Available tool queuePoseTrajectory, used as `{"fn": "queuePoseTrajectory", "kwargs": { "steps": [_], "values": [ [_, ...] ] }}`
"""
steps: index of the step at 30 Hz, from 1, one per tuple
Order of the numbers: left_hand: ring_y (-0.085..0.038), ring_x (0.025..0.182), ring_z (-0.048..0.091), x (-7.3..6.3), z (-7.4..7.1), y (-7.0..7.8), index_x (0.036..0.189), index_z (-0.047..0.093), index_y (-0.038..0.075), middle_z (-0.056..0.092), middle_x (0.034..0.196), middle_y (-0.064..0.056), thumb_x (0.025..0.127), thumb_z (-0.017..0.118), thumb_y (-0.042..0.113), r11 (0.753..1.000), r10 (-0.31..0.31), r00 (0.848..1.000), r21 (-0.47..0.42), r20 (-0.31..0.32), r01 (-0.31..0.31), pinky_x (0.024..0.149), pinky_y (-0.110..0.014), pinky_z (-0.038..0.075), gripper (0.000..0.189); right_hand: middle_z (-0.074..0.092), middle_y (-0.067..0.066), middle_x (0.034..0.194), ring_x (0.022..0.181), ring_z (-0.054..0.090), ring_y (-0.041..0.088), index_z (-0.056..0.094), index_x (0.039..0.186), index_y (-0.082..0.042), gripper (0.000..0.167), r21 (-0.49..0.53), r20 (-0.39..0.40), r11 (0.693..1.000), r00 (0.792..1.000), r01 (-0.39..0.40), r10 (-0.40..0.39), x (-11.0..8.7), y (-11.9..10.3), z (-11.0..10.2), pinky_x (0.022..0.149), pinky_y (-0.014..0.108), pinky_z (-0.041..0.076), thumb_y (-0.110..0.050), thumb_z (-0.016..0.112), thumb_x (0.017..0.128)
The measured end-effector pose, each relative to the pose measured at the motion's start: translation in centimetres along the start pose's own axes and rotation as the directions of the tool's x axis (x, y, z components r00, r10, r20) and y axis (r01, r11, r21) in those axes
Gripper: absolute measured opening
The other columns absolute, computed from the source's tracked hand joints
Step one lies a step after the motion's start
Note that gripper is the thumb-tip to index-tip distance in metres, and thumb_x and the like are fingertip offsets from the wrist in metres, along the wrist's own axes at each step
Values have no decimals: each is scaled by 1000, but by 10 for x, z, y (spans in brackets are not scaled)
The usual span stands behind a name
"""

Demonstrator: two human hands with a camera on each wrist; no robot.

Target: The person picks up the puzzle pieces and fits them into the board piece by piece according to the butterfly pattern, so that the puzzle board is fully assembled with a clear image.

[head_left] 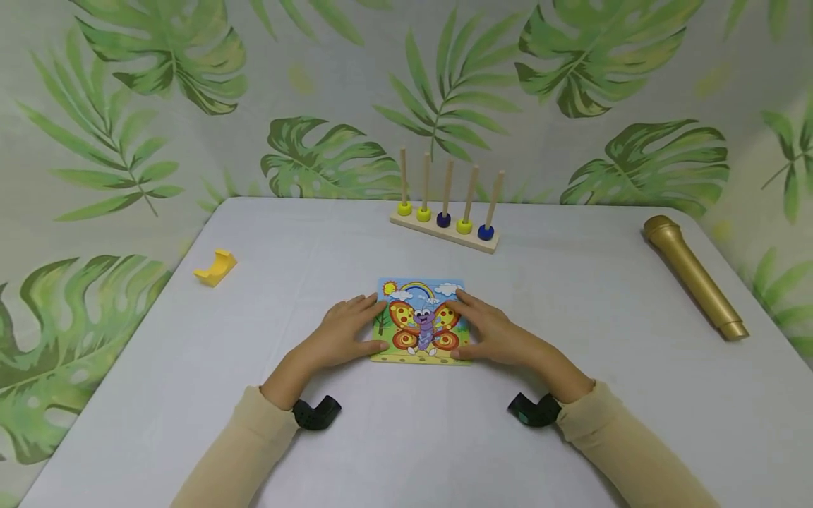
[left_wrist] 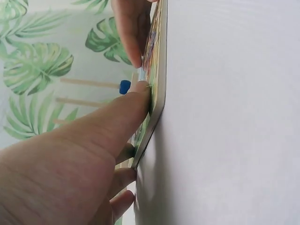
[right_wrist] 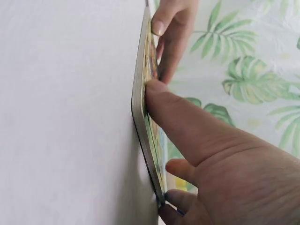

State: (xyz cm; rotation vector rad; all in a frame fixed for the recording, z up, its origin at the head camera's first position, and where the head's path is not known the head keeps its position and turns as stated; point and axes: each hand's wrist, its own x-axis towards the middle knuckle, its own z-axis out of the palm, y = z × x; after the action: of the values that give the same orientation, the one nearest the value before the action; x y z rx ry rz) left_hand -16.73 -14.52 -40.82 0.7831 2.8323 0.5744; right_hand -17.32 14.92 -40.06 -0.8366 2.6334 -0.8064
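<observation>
A thin butterfly puzzle board (head_left: pixel 424 331) lies flat on the white table, printed with a rainbow, sun and clouds. My left hand (head_left: pixel 346 328) touches its left side, with the thumb (left_wrist: pixel 138 96) resting on the printed face near the front corner. On the opposite side, my right hand (head_left: pixel 498 333) touches the board in much the same way, its thumb (right_wrist: pixel 159 96) on the face. In both wrist views the other fingers reach along the side edges, some down by the tabletop. The fingers look fairly straight and spread.
Behind the board stands a wooden peg stand (head_left: pixel 444 233) with yellow and dark blue beads on upright rods. A small yellow cradle-shaped block (head_left: pixel 216 268) lies at the left. At the right edge rests a gold microphone (head_left: pixel 695 279). A leaf-patterned cloth (head_left: pixel 330 92) hangs behind the table.
</observation>
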Motion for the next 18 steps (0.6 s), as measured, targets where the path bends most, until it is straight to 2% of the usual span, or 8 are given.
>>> {"fn": "queuePoseTrajectory", "kwargs": {
  "steps": [7,13,18],
  "values": [
    [-29,130,24,3,7,24,139,36,13,28,143,-10,80,56,55,996,6,1000,88,1,-6,103,-51,16,75,11,15,148,130,15,40,32,140,-13,86,-38,41,997,997,-67,69,-15,6,-7,97,61,19,-48,70,72],
    [-32,126,28,3,12,46,138,38,12,30,142,-13,80,56,55,992,18,1000,122,10,-19,100,-50,22,74,15,17,146,129,18,42,35,138,-9,84,-69,56,995,996,-70,74,-33,8,-13,95,62,21,-45,72,72],
    [-30,126,29,3,11,47,138,35,11,30,142,-12,82,55,54,990,32,999,135,-3,-31,100,-48,24,74,10,14,148,132,12,37,31,140,-11,81,-50,51,997,997,-58,60,-40,8,-19,97,60,20,-44,68,76]
  ]
}}
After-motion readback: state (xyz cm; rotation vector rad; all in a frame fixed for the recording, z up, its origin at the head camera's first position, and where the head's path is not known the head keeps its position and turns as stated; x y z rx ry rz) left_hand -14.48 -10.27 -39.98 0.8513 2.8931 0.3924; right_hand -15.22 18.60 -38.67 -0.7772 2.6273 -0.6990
